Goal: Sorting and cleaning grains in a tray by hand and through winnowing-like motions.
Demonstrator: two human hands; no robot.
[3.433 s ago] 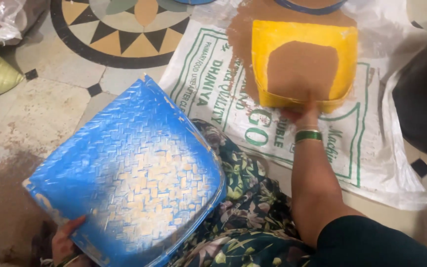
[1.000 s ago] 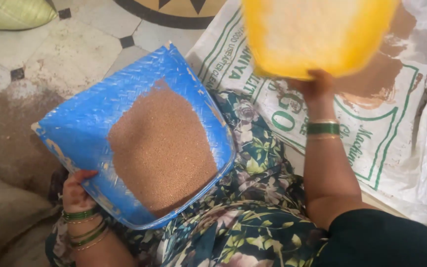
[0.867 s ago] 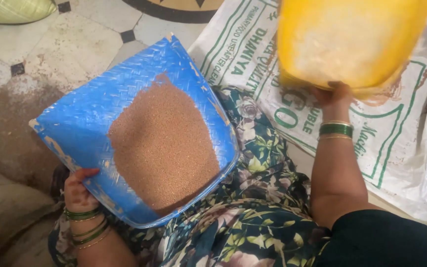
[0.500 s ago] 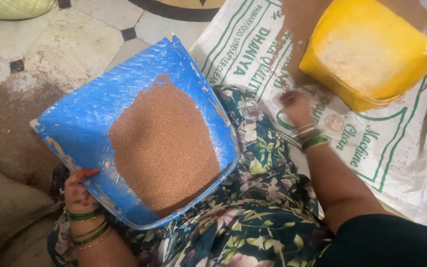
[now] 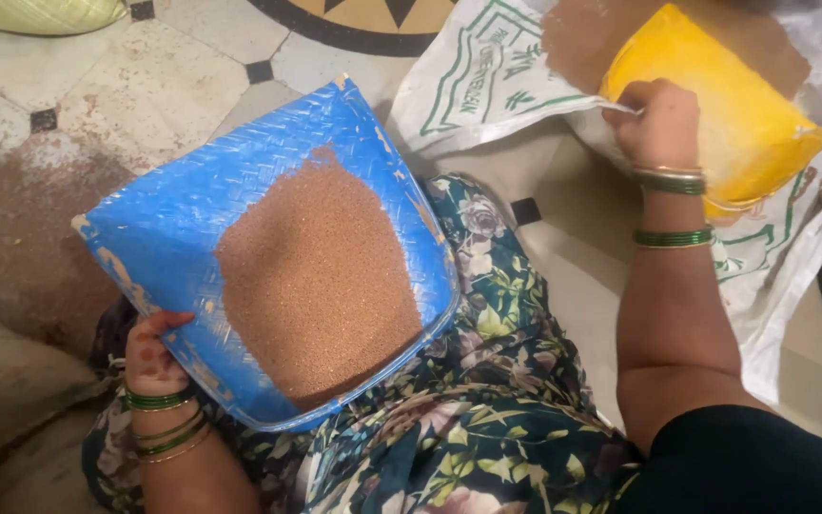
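— Two hands are busy. What is different from a moment ago?

— The right hand (image 5: 660, 122) has come down. A second ago it held the yellow plastic tub (image 5: 715, 114) up high in the air. Now the tub lies on its side on the white woven sack with green print (image 5: 487, 86), and the hand has closed its fingers on the sack's edge, right beside the tub. The edge is pulled up off the floor.

— Is the hand holding the tub too?

— I cannot tell. The tub is just behind the hand, touching or almost touching it.

— And the other hand?

— The left hand (image 5: 152, 354) has not moved. It grips the lower corner of the blue woven flat tray (image 5: 173, 219), thumb on top, fingers under it. The tray leans on the person's flowered lap.

— Where are the little brown grains (image 5: 321, 286)?

— A big heap sits in the tray, up and to the right of the left hand. More brown grain (image 5: 577, 43) lies on the sack, just above the right hand.

— So what does that mean?

— I think the pouring is done. The tray is full, and the tub is put away.
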